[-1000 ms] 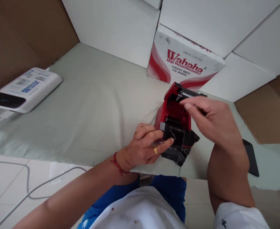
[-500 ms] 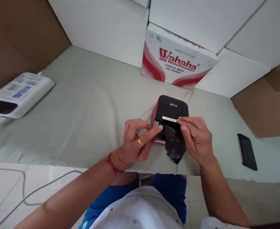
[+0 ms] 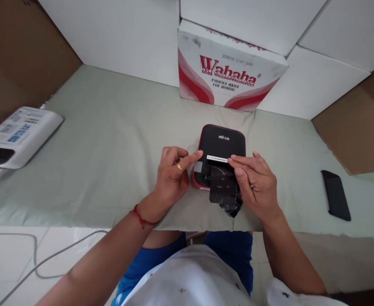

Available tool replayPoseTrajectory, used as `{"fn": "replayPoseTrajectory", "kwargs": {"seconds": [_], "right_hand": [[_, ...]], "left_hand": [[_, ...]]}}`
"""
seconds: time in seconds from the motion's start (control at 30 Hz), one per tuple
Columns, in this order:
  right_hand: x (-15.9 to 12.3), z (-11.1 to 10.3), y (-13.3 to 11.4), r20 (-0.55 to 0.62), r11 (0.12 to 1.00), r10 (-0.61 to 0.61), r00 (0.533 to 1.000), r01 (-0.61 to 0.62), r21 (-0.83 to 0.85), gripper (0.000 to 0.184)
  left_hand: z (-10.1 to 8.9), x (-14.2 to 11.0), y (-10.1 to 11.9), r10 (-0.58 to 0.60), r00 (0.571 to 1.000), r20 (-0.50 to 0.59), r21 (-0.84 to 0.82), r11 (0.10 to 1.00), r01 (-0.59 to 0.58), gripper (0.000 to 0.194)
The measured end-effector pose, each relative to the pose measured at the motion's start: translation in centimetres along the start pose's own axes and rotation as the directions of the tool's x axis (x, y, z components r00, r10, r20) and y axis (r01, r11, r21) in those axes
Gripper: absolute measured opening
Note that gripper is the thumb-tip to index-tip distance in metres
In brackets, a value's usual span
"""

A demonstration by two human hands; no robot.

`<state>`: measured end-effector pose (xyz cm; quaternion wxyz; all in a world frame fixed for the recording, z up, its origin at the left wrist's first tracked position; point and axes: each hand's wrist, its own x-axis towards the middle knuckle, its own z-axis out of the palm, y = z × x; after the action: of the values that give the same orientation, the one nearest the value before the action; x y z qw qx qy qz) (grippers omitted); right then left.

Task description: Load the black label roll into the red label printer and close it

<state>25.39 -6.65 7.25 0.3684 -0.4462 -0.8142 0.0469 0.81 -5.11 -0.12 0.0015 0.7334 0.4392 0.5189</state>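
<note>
Your left hand [image 3: 173, 173], grasping nothing, index finger touching black lid [image 3: 217, 146] | your right hand [image 3: 259, 185] at its front edge, grasp unclear | press evenly, black film [image 3: 222, 187] flat.

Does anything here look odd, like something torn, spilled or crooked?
The black strip hanging from the front of the red-and-black device looks a bit odd: its lower end is crumpled and uneven rather than flat. The Wahaha carton behind has dark smudges near its upper left corner. I see nothing spilled.
</note>
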Motion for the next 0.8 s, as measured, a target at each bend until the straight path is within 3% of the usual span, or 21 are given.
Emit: {"fn": "replayPoseTrajectory", "kwargs": {"seconds": [0.33,0.43,0.53,0.67,0.73,0.8], "right_hand": [[-1.1,1.9,0.1,-0.142,0.995,0.068,0.987,-0.056,0.087,0.033],[-1.6,1.3,-0.4,-0.138,0.994,0.075,0.988,-0.064,0.084,0.032],[-2.3,-0.2,-0.9,-0.084,0.994,-0.045,0.995,0.053,0.096,0.033],[-2.8,-2.2,-1.1,0.093,0.966,-0.249,0.964,0.240,0.096,0.066],[-2.5,-2.6,-1.0,0.125,0.965,-0.263,0.957,0.259,0.041,0.086],[-2.0,-2.5,-0.9,0.109,0.970,-0.239,0.965,0.244,-0.026,0.093]], "left_hand": [[-1.7,-0.6,0.7,0.063,0.994,-0.088,-0.079,0.994,-0.070,0.056],[-1.9,-0.6,0.7,0.060,0.994,-0.092,-0.046,0.997,-0.065,0.047],[-1.8,-0.3,0.5,0.058,0.997,-0.060,-0.031,0.998,-0.060,0.043],[-1.3,0.3,0.2,0.067,0.995,-0.074,-0.098,0.992,-0.074,0.043],[-0.9,0.5,0.1,0.070,0.992,-0.103,-0.160,0.983,-0.086,0.040],[-0.5,0.6,0.0,0.058,0.992,-0.115,-0.201,0.976,-0.080,0.032]]}}
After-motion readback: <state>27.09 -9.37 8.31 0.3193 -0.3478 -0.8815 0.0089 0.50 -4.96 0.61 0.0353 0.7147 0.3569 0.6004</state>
